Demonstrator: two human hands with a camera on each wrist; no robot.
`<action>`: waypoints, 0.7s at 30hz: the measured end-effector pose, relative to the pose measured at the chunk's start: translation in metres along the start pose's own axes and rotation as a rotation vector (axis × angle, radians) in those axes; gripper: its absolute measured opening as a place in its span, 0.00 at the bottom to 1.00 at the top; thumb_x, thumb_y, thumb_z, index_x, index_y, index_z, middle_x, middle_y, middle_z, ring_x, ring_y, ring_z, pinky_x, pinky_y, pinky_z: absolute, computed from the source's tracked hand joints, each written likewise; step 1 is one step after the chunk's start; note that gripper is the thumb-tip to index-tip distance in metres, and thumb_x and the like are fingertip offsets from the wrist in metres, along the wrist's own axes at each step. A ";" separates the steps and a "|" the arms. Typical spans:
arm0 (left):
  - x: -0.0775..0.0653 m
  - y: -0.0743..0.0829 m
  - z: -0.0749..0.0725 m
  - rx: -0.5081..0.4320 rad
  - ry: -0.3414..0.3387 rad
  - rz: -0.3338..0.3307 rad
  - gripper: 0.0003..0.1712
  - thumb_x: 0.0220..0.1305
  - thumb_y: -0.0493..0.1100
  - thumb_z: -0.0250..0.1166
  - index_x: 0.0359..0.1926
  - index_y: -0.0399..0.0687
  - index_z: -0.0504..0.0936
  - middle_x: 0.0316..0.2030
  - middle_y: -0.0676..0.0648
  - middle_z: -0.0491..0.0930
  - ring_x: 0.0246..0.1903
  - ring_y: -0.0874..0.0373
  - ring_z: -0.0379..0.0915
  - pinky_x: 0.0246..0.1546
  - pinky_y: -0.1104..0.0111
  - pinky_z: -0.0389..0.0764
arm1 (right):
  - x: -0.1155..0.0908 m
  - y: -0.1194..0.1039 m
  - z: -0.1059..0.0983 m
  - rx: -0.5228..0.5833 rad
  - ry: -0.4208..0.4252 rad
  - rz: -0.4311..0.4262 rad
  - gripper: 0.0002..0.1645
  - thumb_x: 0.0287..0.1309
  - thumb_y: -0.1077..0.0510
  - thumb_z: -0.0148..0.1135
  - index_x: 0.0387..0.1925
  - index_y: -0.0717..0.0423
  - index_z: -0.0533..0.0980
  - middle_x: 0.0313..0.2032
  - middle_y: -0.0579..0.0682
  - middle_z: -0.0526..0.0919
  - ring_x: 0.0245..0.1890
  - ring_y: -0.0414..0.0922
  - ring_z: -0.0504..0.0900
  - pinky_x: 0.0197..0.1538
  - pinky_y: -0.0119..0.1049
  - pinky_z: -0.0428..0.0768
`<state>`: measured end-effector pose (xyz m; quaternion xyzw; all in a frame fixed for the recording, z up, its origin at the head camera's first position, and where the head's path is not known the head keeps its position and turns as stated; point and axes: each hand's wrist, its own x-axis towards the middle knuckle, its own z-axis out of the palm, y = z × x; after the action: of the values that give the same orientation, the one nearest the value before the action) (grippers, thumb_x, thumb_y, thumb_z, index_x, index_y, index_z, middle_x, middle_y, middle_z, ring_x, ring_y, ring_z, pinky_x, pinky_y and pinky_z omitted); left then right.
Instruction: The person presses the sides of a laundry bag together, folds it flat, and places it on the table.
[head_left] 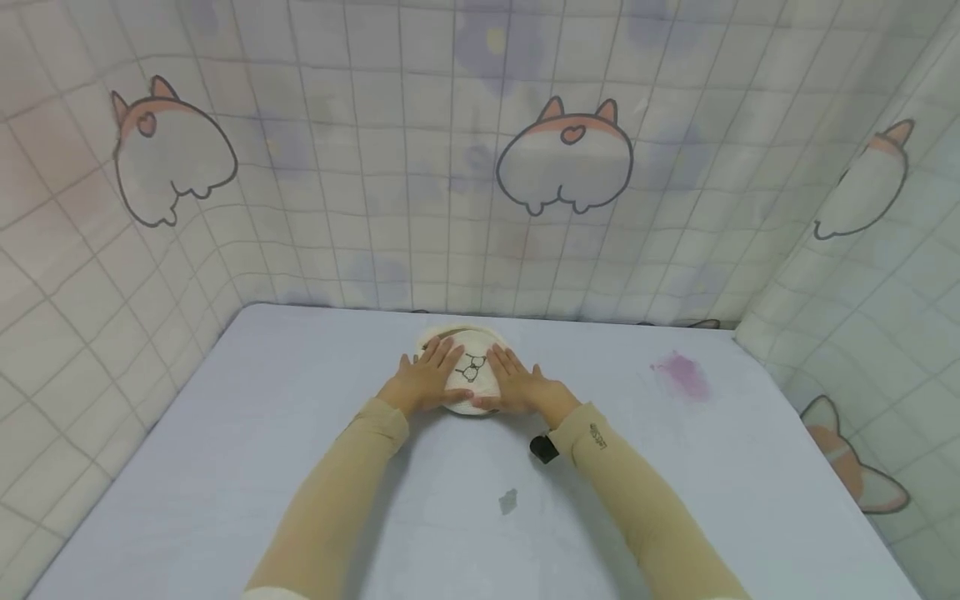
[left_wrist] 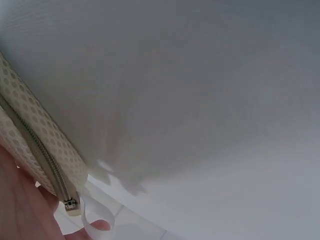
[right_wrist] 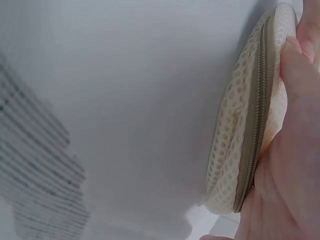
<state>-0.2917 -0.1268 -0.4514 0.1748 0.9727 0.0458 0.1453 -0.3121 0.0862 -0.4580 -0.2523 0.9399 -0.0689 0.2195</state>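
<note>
A round cream zip pouch (head_left: 474, 343) with a line-drawn animal face lies near the table's back edge. My left hand (head_left: 429, 379) rests on its left side, fingers extended and thumb along the front. From the right, my right hand (head_left: 519, 387) lies on it the same way, thumb tip near the other thumb. In the left wrist view, the mesh side, a metal zipper (left_wrist: 42, 147) and a white strap loop (left_wrist: 86, 217) by a fingertip show. The right wrist view has the zipper (right_wrist: 257, 105) along the pouch's side, beside the palm.
The table (head_left: 300, 400) has a pale surface with a pink stain (head_left: 682, 375) at the right and a small grey patch (head_left: 507, 501) near the front. A grid-patterned curtain (head_left: 360, 167) surrounds the back and sides. A small black device (head_left: 543, 448) sits under the right wrist.
</note>
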 end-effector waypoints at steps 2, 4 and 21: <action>-0.001 -0.001 0.000 0.020 0.019 0.012 0.54 0.73 0.72 0.49 0.83 0.49 0.39 0.81 0.43 0.31 0.79 0.44 0.26 0.71 0.32 0.47 | -0.003 0.000 0.000 -0.001 0.024 -0.017 0.62 0.69 0.24 0.46 0.81 0.54 0.29 0.80 0.52 0.25 0.80 0.52 0.28 0.75 0.66 0.43; -0.002 -0.001 -0.001 0.035 0.037 0.021 0.53 0.73 0.71 0.50 0.83 0.48 0.41 0.82 0.42 0.33 0.79 0.43 0.28 0.71 0.32 0.48 | -0.007 -0.001 -0.001 -0.012 0.054 -0.033 0.62 0.70 0.24 0.47 0.82 0.56 0.31 0.81 0.53 0.28 0.80 0.53 0.30 0.75 0.66 0.45; -0.010 0.008 -0.005 -0.011 0.085 -0.047 0.51 0.74 0.71 0.50 0.83 0.48 0.44 0.81 0.40 0.37 0.79 0.41 0.32 0.68 0.26 0.39 | -0.017 0.018 -0.012 -0.025 0.181 -0.103 0.56 0.73 0.33 0.52 0.81 0.61 0.39 0.80 0.60 0.37 0.79 0.63 0.36 0.76 0.63 0.47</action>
<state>-0.2815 -0.1229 -0.4430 0.1489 0.9816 0.0550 0.1058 -0.3120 0.1105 -0.4455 -0.2960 0.9424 -0.0908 0.1266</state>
